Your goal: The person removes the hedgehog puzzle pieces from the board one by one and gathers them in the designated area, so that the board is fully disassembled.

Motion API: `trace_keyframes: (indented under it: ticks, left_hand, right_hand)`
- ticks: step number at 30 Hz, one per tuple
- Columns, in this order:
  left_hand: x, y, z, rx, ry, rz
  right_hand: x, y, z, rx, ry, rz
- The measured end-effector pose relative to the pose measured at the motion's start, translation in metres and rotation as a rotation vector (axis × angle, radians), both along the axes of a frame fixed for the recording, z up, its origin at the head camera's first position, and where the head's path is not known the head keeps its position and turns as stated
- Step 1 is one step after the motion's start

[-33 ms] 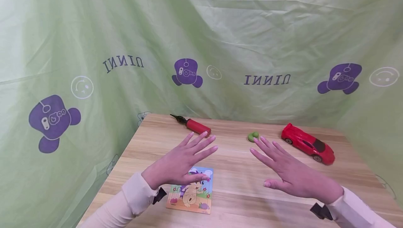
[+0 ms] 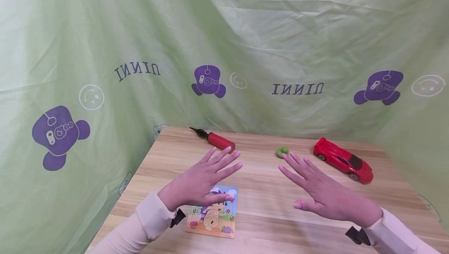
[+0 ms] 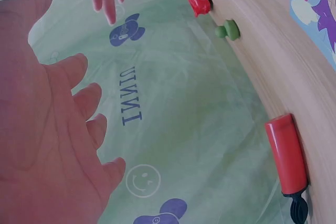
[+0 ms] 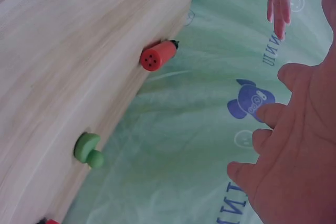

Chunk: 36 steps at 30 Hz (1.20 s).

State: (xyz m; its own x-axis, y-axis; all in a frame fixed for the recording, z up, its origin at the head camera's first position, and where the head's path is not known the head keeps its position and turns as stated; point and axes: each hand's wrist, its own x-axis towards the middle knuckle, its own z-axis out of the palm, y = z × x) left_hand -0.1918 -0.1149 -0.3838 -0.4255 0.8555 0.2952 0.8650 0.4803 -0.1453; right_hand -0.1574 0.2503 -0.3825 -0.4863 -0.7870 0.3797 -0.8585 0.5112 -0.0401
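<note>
Both hands hover over a wooden table, palms down with fingers spread and holding nothing. My left hand (image 2: 201, 184) is above a square cartoon picture board (image 2: 212, 226), hiding its upper left part. Beyond those fingertips lies a red balloon pump (image 2: 219, 141) with a black nozzle, also seen in the left wrist view as a red cylinder (image 3: 287, 153). My right hand (image 2: 327, 195) is nearest a small green rounded piece with a ball-like knob (image 2: 281, 152); its kind is unclear. Farther right sits a red toy car (image 2: 343, 160).
The wooden tabletop (image 2: 266, 223) extends under both hands. A green curtain (image 2: 252, 51) with purple cartoon prints hangs behind the table and along both sides. Dark straps (image 2: 357, 235) show at the wrists.
</note>
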Motion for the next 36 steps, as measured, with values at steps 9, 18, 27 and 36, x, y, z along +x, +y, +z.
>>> trace_keyframes:
  ticks: [9, 18, 27, 36]
  left_hand:
    - [0.007, -0.006, -0.005, -0.001, -0.036, 0.037]
    - [0.020, -0.018, -0.040, -0.062, -0.186, 0.111]
    - [0.048, -0.019, -0.100, -0.172, -0.344, 0.155]
    - [0.063, -0.016, -0.110, -0.190, -0.311, 0.244]
  right_hand:
    - [0.001, -0.009, -0.004, 0.030, -0.044, -0.148]
    - [-0.024, -0.060, -0.026, -0.098, -0.237, -0.203]
    - [-0.051, -0.138, -0.079, -0.020, -0.391, -0.118]
    - [-0.049, -0.166, -0.108, 0.034, -0.343, -0.164]
